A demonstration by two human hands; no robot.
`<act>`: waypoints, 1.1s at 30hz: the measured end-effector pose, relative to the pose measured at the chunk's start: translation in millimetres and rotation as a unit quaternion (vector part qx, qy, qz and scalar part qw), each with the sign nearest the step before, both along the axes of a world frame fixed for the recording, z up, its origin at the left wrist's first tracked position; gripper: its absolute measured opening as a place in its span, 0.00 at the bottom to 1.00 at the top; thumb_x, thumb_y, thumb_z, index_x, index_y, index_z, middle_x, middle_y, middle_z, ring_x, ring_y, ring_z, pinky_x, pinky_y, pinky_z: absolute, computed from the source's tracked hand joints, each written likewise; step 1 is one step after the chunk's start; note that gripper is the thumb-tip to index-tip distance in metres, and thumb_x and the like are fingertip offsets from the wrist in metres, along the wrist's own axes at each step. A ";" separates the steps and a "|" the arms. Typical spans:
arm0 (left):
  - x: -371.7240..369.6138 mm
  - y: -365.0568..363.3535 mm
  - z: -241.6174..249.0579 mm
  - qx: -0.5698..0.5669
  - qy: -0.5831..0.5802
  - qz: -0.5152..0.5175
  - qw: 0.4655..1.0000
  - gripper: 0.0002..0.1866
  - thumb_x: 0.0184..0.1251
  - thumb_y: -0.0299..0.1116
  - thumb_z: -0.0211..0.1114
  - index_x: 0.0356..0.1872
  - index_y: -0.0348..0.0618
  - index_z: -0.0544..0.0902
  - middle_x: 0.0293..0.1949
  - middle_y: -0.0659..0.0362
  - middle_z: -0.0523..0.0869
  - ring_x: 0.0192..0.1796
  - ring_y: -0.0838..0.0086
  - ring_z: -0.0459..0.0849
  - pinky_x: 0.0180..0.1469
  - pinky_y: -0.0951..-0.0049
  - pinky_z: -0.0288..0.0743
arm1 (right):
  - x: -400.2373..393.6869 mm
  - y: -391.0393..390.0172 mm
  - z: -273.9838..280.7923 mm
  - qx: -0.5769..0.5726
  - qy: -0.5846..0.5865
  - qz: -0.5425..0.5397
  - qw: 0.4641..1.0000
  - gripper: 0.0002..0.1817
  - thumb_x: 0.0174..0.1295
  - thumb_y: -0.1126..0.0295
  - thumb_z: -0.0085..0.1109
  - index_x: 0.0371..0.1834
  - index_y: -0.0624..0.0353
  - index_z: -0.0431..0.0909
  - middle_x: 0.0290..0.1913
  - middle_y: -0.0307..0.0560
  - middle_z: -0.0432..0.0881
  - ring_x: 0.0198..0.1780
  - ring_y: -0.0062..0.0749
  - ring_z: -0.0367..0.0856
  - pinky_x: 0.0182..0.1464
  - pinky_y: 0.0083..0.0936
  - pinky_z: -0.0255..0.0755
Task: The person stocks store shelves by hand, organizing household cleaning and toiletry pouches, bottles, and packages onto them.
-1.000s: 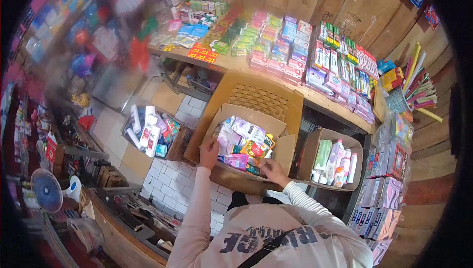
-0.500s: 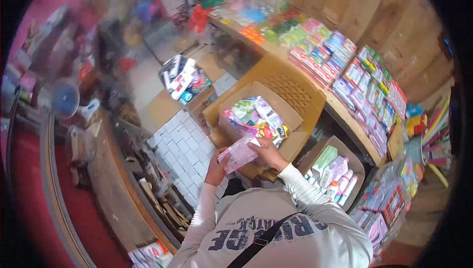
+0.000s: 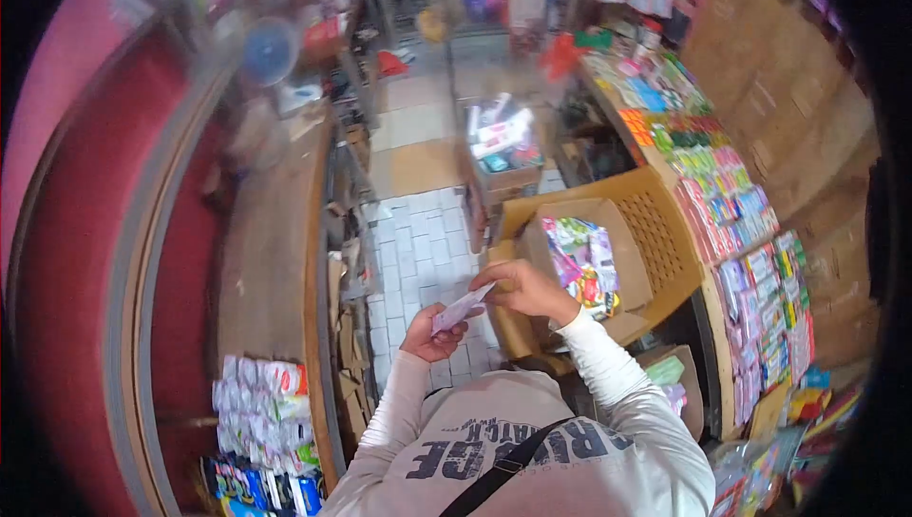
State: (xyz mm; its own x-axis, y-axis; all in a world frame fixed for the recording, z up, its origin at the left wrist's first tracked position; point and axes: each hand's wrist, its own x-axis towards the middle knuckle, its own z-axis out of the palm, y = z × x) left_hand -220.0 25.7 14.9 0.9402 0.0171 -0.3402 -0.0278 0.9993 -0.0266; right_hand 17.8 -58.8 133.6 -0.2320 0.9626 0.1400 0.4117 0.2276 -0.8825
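A small pale pink plastic packet [image 3: 462, 309] is held in front of my body, tilted with its right end higher. My left hand [image 3: 429, 335] is closed on its lower left end, thumb on top. At the upper right end, my right hand [image 3: 524, 290] pinches the packet's edge between thumb and fingers. Just beyond my right hand, an open cardboard box [image 3: 627, 232] of colourful packets [image 3: 581, 265] rests on a tan plastic chair [image 3: 665, 227].
To the right runs a shelf with rows of boxed goods [image 3: 727, 218]. A wooden counter [image 3: 271, 260] on the left bears stacked white packets [image 3: 261, 403]. Ahead, another full box [image 3: 503, 151] stands by the white tiled floor [image 3: 423, 246].
My view has turned left, so the chair and shelf sit further right. The packet has moved left of the box and now appears more edge-on, still in both hands.
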 end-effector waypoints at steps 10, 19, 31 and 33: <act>-169.0 -19.6 34.3 0.189 0.030 0.302 0.934 0.32 0.76 0.51 0.39 0.69 0.37 0.67 0.58 0.39 0.79 0.54 0.47 0.84 0.46 0.63 0.87 | -177.0 92.8 21.9 -0.008 0.020 0.109 0.994 0.12 0.68 0.69 0.59 0.44 0.69 0.82 0.25 0.41 0.80 0.29 0.16 0.72 0.32 0.23 0.70; -299.9 -60.6 32.1 0.317 0.196 0.407 0.834 0.29 0.76 0.52 0.48 0.66 0.39 0.69 0.60 0.46 0.79 0.57 0.58 0.82 0.60 0.59 0.76 | -333.4 172.0 35.3 0.019 -0.002 0.223 0.975 0.12 0.69 0.71 0.55 0.46 0.69 0.81 0.28 0.46 0.82 0.30 0.19 0.76 0.36 0.24 0.73; -356.7 -105.5 45.2 0.311 0.381 0.498 0.714 0.22 0.77 0.44 0.51 0.61 0.41 0.76 0.56 0.55 0.83 0.51 0.70 0.84 0.54 0.70 0.78 | -536.4 311.4 -36.5 0.103 -0.058 0.304 0.945 0.13 0.66 0.71 0.56 0.48 0.66 0.83 0.41 0.58 0.87 0.42 0.37 0.86 0.48 0.32 0.76; -359.7 -110.4 44.4 0.297 0.414 0.525 0.682 0.20 0.76 0.41 0.51 0.61 0.39 0.75 0.56 0.53 0.83 0.51 0.69 0.85 0.54 0.69 0.79 | -565.5 319.4 -57.0 0.097 -0.066 0.329 0.937 0.13 0.67 0.70 0.56 0.49 0.65 0.84 0.42 0.56 0.88 0.43 0.33 0.86 0.48 0.30 0.76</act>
